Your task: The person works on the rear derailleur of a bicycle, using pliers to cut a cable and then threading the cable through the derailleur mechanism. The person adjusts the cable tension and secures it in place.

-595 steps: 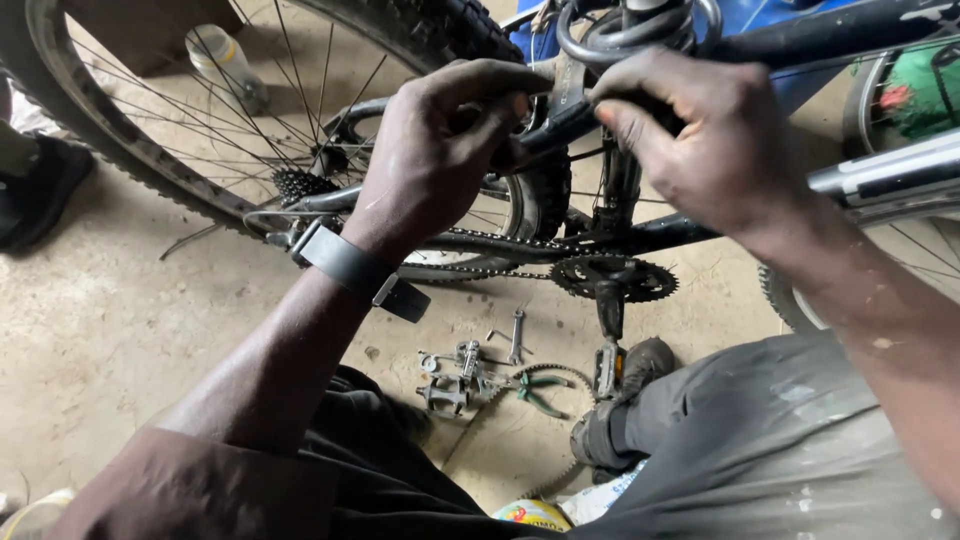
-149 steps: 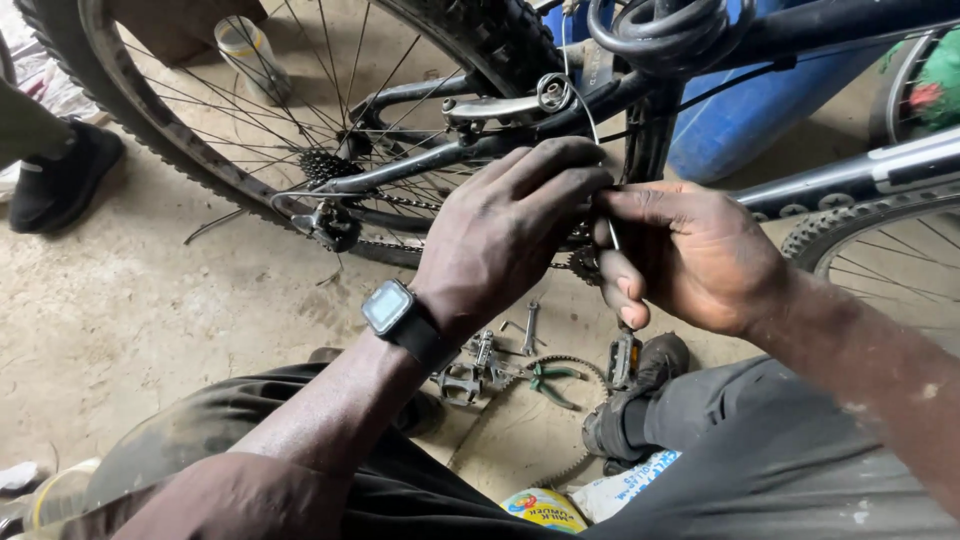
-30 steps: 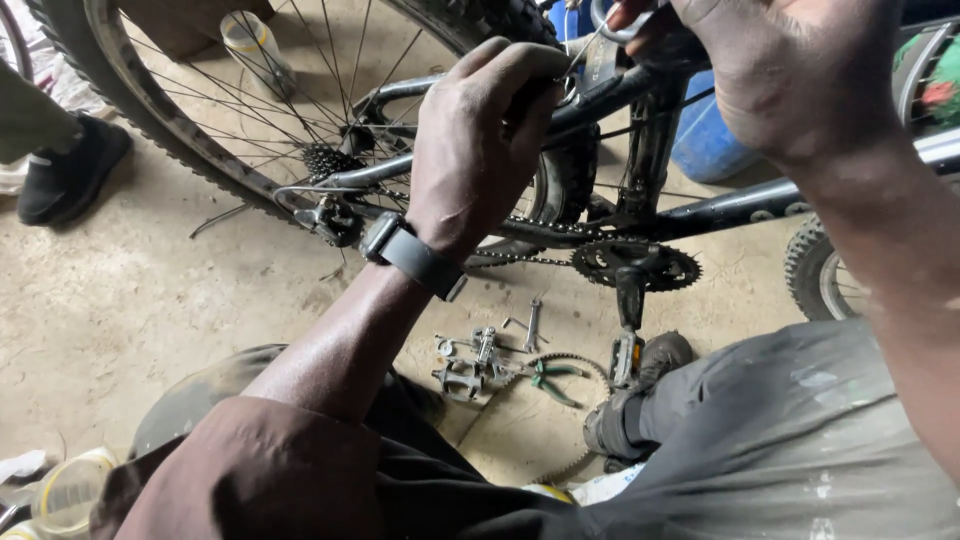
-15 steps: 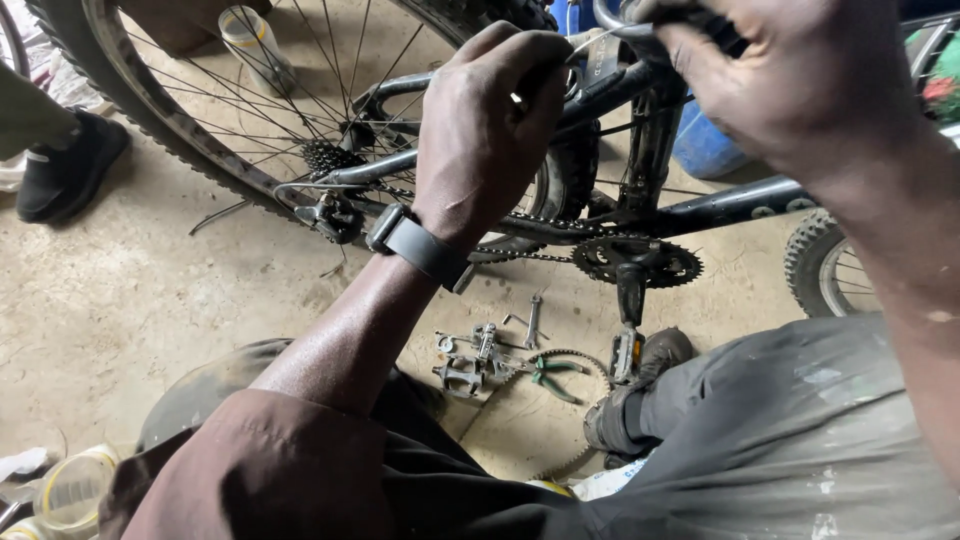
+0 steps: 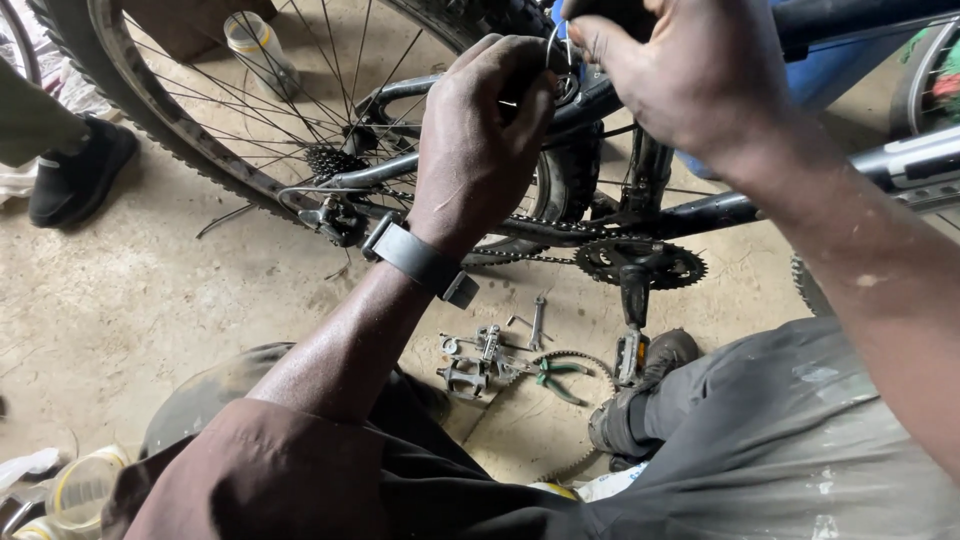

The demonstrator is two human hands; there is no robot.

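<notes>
Both hands work high on a black bicycle frame (image 5: 700,212). The left hand (image 5: 480,130), with a black watch (image 5: 420,262) on its wrist, has its fingers curled shut around a thin cable loop (image 5: 556,60) at the frame's upper tube. The right hand (image 5: 690,75) is just beside it, its fingers closed over a dark part at the top edge; what that part is cannot be told. Below hang the chain (image 5: 540,258) and chainring (image 5: 645,265). Behind the left hand is the rear wheel (image 5: 200,150). On the floor (image 5: 120,310) between the knees lie loose metal parts (image 5: 480,362) and green pliers (image 5: 558,375).
</notes>
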